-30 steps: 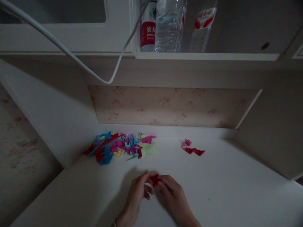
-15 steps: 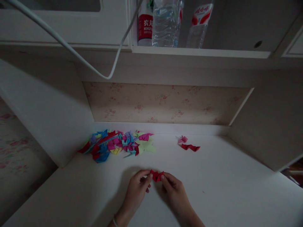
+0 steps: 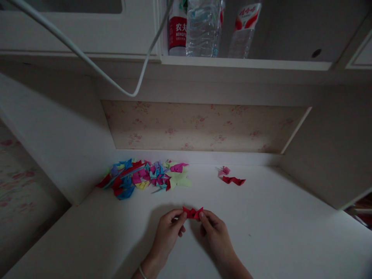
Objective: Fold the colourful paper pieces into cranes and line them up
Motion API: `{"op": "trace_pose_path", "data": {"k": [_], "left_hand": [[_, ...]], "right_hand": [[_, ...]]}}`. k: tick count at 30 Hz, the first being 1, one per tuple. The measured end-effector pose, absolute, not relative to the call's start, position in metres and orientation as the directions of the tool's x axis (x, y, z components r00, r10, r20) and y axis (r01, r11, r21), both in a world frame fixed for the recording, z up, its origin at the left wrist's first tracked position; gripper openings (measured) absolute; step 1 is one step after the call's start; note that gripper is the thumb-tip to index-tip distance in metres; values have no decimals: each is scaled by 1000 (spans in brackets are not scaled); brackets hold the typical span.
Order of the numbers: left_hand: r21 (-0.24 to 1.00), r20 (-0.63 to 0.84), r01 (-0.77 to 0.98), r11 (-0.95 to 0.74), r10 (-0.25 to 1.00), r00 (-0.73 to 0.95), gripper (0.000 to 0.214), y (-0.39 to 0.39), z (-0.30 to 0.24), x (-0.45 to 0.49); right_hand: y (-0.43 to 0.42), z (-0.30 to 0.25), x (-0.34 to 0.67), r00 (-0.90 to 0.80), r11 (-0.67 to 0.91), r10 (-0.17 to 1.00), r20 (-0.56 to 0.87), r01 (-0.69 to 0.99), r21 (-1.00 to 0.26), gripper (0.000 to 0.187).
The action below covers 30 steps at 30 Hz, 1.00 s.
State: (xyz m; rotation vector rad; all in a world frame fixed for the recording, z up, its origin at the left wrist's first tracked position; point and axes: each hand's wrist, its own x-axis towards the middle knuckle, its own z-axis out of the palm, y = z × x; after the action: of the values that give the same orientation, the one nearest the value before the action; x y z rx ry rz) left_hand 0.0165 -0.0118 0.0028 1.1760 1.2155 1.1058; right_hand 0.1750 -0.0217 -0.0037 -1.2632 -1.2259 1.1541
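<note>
A small piece of folded red paper (image 3: 193, 213) is stretched between my two hands, above the white desk (image 3: 270, 236). My left hand (image 3: 171, 228) pinches its left end between thumb and forefinger. At the right end, the thumb and forefinger of my right hand (image 3: 214, 231) are closed on it in the same way. The paper shows pointed corners at both ends and a creased middle. Beyond my right hand lie a zigzag-folded red paper strip (image 3: 234, 181) and a small pink folded paper (image 3: 224, 171).
A heap of colourful folded paper pieces (image 3: 145, 176) lies at the back left of the desk. Plastic bottles (image 3: 202, 29) stand on the shelf (image 3: 247, 64) above. A white bent tube (image 3: 95, 69) hangs in front of the cabinet. Side panels (image 3: 322, 162) bound the desk.
My hands have drawn slightly apart, and the red paper between them is pulled wider and flatter. The other paper pieces have stayed where they were.
</note>
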Motion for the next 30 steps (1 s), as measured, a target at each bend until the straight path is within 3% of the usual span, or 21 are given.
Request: {"op": "trace_pose_path", "data": {"k": [30], "left_hand": [[996,-81,-26,83,995,64,38,-14,5,19]], "right_hand": [[-22,-4,178,45,-9,999,-8,35,-999,40]]}}
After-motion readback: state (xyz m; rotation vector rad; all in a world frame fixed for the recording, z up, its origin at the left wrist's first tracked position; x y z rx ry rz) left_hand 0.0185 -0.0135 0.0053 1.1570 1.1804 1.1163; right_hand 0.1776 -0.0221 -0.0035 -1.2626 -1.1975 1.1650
